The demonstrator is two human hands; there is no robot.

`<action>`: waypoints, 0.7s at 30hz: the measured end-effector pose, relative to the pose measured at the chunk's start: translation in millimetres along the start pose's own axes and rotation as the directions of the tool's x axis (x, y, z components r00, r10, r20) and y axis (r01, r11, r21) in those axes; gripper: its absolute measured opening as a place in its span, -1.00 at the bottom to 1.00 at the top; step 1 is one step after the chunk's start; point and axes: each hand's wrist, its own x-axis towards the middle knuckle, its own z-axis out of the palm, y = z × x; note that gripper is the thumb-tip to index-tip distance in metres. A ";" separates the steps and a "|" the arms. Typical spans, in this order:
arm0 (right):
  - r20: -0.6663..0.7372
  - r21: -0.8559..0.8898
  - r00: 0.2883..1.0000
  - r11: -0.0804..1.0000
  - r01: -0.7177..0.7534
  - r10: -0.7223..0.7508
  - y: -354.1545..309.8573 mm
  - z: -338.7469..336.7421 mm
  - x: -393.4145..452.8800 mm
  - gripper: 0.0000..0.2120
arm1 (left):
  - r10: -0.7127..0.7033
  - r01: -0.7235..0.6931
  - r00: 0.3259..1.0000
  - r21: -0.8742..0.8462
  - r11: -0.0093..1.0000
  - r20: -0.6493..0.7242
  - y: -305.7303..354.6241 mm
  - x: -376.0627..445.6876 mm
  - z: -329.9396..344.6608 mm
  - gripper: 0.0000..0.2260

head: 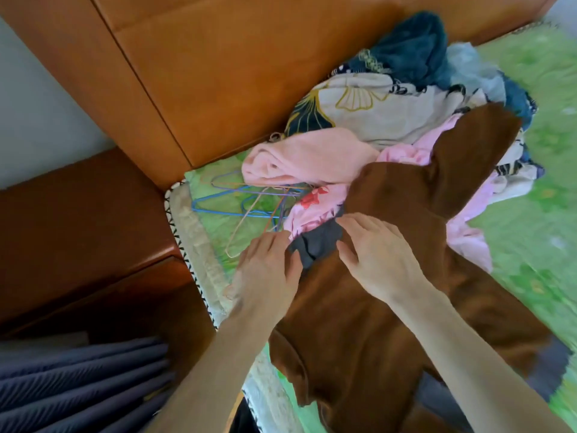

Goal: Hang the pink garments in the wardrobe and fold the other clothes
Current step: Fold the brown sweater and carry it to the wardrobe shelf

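Green bedding (530, 232) carries a heap with pink clothes (306, 157), hangers (237, 198) beside them, and a brown garment (374, 323) spread nearest. Left hand (268, 267) pinches its dark collar (315, 245), while right hand (377, 254) presses flat, fingers spread. Tugging the brown sleeve (474, 145) off the heap could drag pink pieces along.

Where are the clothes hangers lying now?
In the head view, the wire hangers lie on the green bedsheet, left of the clothes pile, just below the pink towel-like garment and above the left hand.
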 end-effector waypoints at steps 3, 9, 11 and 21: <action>0.095 -0.031 0.994 0.998 0.060 -0.057 13.4 32.1 35.8 -0.63 | -0.082 0.080 0.990 0.019 0.997 0.119 -19.3 12.6 34.9 -0.69; 0.229 -0.216 0.970 0.967 0.132 -0.082 34.9 72.2 70.9 -0.59 | -0.144 0.104 0.902 0.117 0.988 0.407 -31.4 25.7 75.2 -0.61; 0.244 -0.287 0.968 0.948 0.135 -0.064 41.2 77.7 73.9 -0.57 | -0.149 0.103 0.886 0.127 0.987 0.438 -32.8 28.0 79.7 -0.60; 0.478 -0.393 0.874 0.911 0.124 0.087 48.7 53.3 75.5 -0.39 | -0.088 0.158 0.901 -0.131 0.979 0.425 -38.5 26.0 63.6 -0.83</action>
